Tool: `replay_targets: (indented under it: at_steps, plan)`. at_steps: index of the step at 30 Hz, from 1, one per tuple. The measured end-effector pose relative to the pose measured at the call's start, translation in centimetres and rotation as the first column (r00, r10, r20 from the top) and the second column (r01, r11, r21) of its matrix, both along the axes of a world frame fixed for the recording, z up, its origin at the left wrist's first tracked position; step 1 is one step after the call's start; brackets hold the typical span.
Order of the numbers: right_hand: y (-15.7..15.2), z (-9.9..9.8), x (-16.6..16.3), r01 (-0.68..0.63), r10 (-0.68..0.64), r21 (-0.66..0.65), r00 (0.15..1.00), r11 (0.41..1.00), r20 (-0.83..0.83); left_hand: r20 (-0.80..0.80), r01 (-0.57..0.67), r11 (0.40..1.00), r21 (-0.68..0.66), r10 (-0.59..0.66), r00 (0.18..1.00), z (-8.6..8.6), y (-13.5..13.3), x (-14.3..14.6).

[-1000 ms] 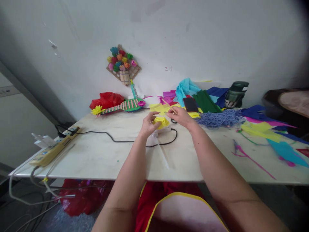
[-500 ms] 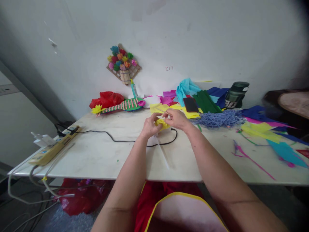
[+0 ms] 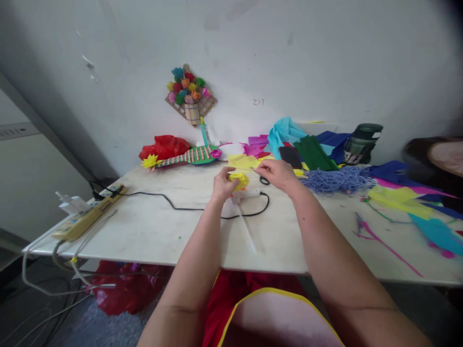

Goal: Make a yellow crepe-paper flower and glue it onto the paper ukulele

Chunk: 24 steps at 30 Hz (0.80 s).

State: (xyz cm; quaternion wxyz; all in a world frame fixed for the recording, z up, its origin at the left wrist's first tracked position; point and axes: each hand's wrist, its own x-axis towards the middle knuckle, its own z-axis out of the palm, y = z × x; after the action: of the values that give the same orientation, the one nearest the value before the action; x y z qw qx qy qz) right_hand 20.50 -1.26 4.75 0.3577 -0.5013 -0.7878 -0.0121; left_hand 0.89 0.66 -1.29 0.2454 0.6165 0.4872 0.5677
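Tearing worries me: my left hand [image 3: 221, 184] is clamped on the crumpled yellow crepe-paper flower [image 3: 239, 180], right hand [image 3: 277, 173] pinching its thin edge.

Both forearms are bare and extend forward from the lower edge of the view, converging toward the centre. Left hand [image 3: 223, 182]: raised, wrist slightly bent, fingers curled inward in a closed pinch. Right hand [image 3: 278, 174]: level with the left and near it, palm down, thumb and forefinger drawn together at the tips, remaining fingers loosely bent.
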Motion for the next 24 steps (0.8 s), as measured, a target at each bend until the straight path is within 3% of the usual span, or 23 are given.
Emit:
replay_targets:
  at_steps: [4,7,12,18,24]
  plan:
    - [0.5,-0.4,-0.2,-0.044,0.044,0.002,0.992,0.999,-0.118,-0.178,-0.031,0.998,0.049,0.04,0.983,0.4,-0.6,0.1]
    - [0.5,-0.7,-0.8,-0.079,0.079,0.003,0.987,0.997,-0.141,-0.301,0.025,0.994,0.108,0.009,0.953,1.0,-1.5,0.5]
    - [-0.5,-0.3,-1.9,-0.105,0.105,0.045,0.994,0.994,-0.014,-0.454,0.103,0.98,0.17,-0.015,0.891,1.4,-2.2,0.9]
    - [-1.2,-0.4,-2.4,-0.096,0.078,0.11,0.985,0.989,0.154,-0.611,0.021,0.989,0.148,0.074,0.788,1.3,-2.3,1.3]
    - [-1.3,-0.6,-2.9,-0.096,0.076,0.086,0.975,0.992,0.209,-0.618,0.06,0.985,0.159,0.052,0.784,1.6,-2.8,1.6]
